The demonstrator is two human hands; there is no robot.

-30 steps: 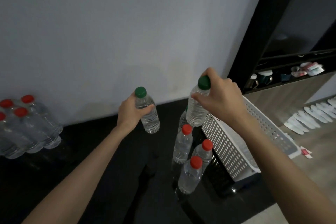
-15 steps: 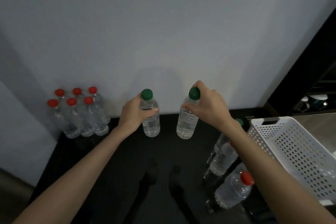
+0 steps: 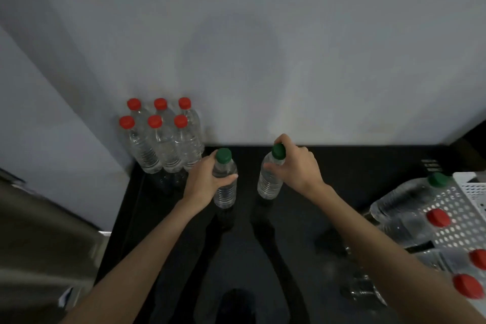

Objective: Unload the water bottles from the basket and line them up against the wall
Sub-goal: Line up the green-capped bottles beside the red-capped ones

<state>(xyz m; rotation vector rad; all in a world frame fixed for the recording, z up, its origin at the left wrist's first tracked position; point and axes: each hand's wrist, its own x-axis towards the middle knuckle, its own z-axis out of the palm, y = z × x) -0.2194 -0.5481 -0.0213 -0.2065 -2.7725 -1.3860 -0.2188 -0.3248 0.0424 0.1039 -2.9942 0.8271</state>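
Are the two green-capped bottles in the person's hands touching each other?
Apart. The head view shows bare black surface between the left hand's bottle and the right hand's bottle, each held upright.

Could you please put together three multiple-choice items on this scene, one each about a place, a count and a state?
1. Where does the group of red-capped clear plastic bottles stand?
A. in the left corner against the grey wall
B. inside the basket
C. at the counter's near edge

2. How many red caps are in that group?
A. four
B. six
C. nine

3. What is each hand doing?
A. both empty
B. only one holds a bottle
C. each holds a green-capped bottle

Answers: 1 A, they stand where the grey wall meets the side wall. 2 B, two rows of three. 3 C, left hand wraps one green-capped bottle; right hand has its grip on another's neck.
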